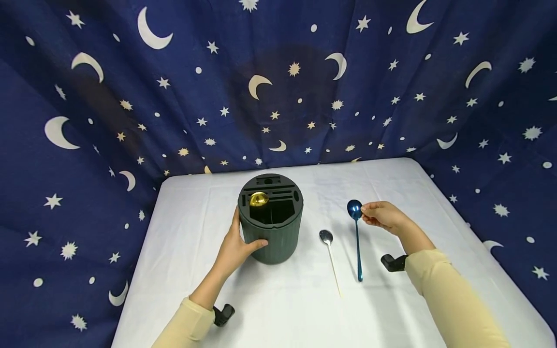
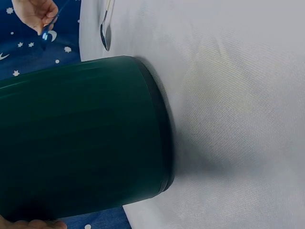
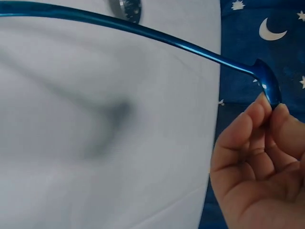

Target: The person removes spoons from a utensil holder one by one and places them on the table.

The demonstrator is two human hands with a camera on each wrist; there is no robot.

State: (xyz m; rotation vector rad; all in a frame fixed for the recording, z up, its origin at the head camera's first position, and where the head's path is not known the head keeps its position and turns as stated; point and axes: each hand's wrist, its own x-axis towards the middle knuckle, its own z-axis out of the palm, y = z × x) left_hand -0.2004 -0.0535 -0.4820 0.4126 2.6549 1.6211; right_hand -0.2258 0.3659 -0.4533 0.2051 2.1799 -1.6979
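Observation:
A dark green ribbed utensil holder with a slotted black top stands on the table. My left hand grips its left side, thumb across the front and fingers behind, mostly hidden. A gold spoon rests in the holder, only its bowl showing above the top. To the right, my right hand pinches a metallic blue spoon by the tip of its bowl, between thumb and fingertips. Its handle points toward the front edge, and its shadow falls apart from it on the cloth, so the spoon is raised.
A silver spoon with a pale handle lies between the holder and the blue spoon. White cloth covers the table. Behind and at both sides hangs a blue curtain with moons and stars. Each wrist carries a black camera mount.

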